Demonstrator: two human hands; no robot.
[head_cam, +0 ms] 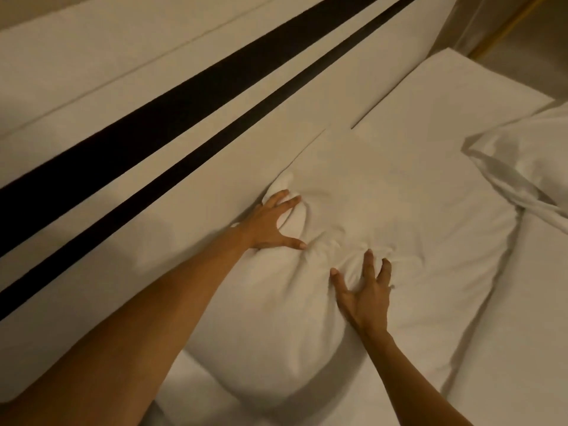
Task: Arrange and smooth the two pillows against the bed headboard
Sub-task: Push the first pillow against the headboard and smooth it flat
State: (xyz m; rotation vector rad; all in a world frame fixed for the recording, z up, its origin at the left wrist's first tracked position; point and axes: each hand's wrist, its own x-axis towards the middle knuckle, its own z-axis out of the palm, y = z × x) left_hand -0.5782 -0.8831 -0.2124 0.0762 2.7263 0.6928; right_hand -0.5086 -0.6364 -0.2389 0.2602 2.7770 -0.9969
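A plump white near pillow (405, 222) lies on the bed with its long side against the beige headboard (147, 232). My left hand (272, 224) grips a bulge of this pillow at the headboard edge, thumb and fingers curled around the fabric. Closer to me, my right hand (365, 295) presses down on the pillow's top with fingers spread and bent, and creases gather around the fingertips. A second white pillow (461, 93) lies flat and smooth farther along the headboard, its end touching the near pillow.
Two dark stripes (172, 130) run along the headboard. A crumpled white duvet (531, 155) is bunched at the right, beside both pillows. White bedsheet (522, 348) shows at the lower right. A wall and a wooden trim (507, 26) stand beyond the far pillow.
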